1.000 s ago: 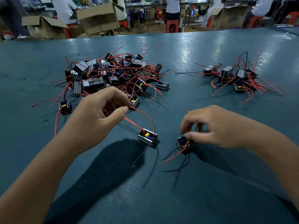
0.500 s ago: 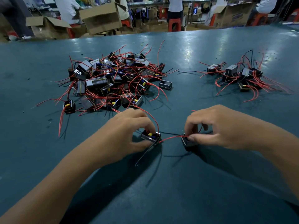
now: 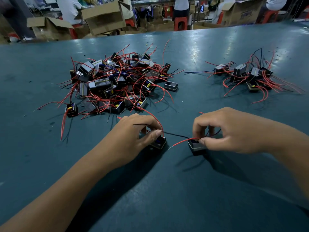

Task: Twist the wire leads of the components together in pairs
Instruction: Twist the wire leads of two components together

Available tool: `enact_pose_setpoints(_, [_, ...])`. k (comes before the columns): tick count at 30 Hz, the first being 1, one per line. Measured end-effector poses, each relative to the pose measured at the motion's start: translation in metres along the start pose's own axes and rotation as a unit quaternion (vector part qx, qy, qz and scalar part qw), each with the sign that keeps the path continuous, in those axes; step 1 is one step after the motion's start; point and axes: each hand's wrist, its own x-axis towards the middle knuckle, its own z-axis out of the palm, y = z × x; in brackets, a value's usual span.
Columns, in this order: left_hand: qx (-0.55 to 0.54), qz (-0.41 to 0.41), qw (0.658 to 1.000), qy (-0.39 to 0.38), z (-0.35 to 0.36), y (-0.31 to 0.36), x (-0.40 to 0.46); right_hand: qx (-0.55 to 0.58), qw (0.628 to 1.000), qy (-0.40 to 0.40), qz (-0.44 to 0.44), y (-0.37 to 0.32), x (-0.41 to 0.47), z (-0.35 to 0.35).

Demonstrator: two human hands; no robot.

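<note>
Both hands are down on the teal surface [image 3: 217, 198], each on one small boxed component, because I need two units side by side to join their leads. At about 7 o'clock from the middle of the view, my left hand [image 3: 133, 136] curls over the left component [image 3: 158, 143], thumb pressing its near edge to pin it; a red lead [image 3: 157, 121] arcs over my knuckles. At about 5 o'clock, my right hand [image 3: 225, 131] pinches a red wire [image 3: 182, 142] between thumb and forefinger right at the top of the right component [image 3: 196, 146]. A black lead [image 3: 175, 135] runs across the gap between the two units, near the red wire's bare tip.

At 11 o'clock lies a large unsorted pile [image 3: 117, 82]; at 2 o'clock a smaller pile [image 3: 247, 76], probably finished pairs, set apart to keep them separate.

My left palm hides most of its component. Whether any leads are already twisted, I cannot tell. Which unit the black lead belongs to is unclear.
</note>
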Motion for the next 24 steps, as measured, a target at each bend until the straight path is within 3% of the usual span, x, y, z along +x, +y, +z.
enact_pose_setpoints(5, [-0.040, -0.012, 0.999, 0.005, 0.002, -0.004, 0.001, -0.010, 1.000, 0.005, 0.010, 0.000, -0.002, -0.002])
enact_pose_setpoints(10, [-0.050, -0.009, 0.999, 0.017, 0.005, 0.000, 0.002, 0.105, 0.970, 0.220, 0.020, -0.019, 0.015, 0.018])
enact_pose_setpoints(20, [-0.043, -0.001, 0.998, 0.039, 0.009, 0.012, 0.004, 0.118, 0.967, 0.227, -0.012, -0.041, 0.032, 0.043])
enact_pose_setpoints(24, [-0.065, -0.041, 0.996, 0.048, 0.013, 0.009, 0.005, 0.119, 0.976, 0.178, -0.026, -0.033, 0.023, 0.034])
